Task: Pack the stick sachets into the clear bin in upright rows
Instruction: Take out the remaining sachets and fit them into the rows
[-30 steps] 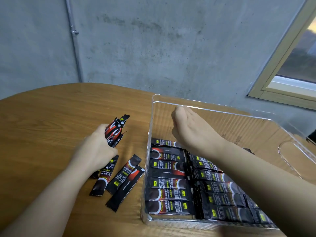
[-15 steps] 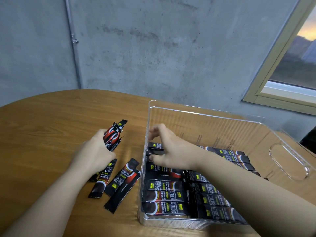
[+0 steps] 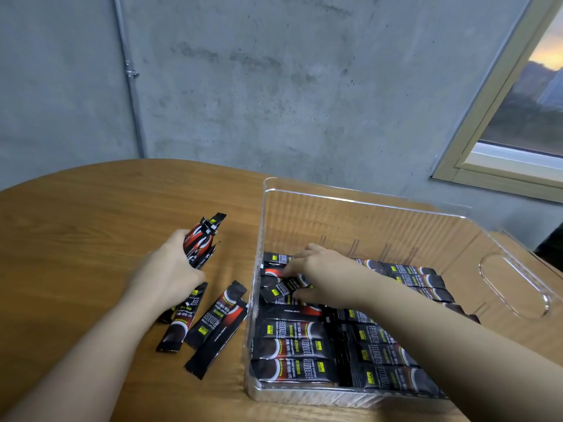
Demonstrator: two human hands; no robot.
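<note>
A bundle of stick sachets (image 3: 199,242) is being clutched in the left hand (image 3: 166,274), whose fingers are curled round the lower part of the bundle so that its tops are sticking up and fanning out above the knuckles. That hand is being held over the wooden counter (image 3: 91,214), just left of the clear bin (image 3: 359,205). Three or four loose sachets (image 3: 217,322) are lying flat on the counter below and beside the hand, angled toward the bin's left wall, the nearest one almost touching it.

The right hand (image 3: 327,277) is being reached into the bin from the near right. A single sachet (image 3: 281,289) is being pinched between its thumb and fingers, tilted, above the rows at the bin's left side. So both grips are clenched on sachets, the left on a bundle and the right on one.

Packed sachets (image 3: 292,348) are lying in rows across the bin's floor, printed faces up, filling the near and middle part. The far strip of the bin's floor is being left bare. A cut-out handle (image 3: 515,287) is showing in the bin's right wall.
</note>
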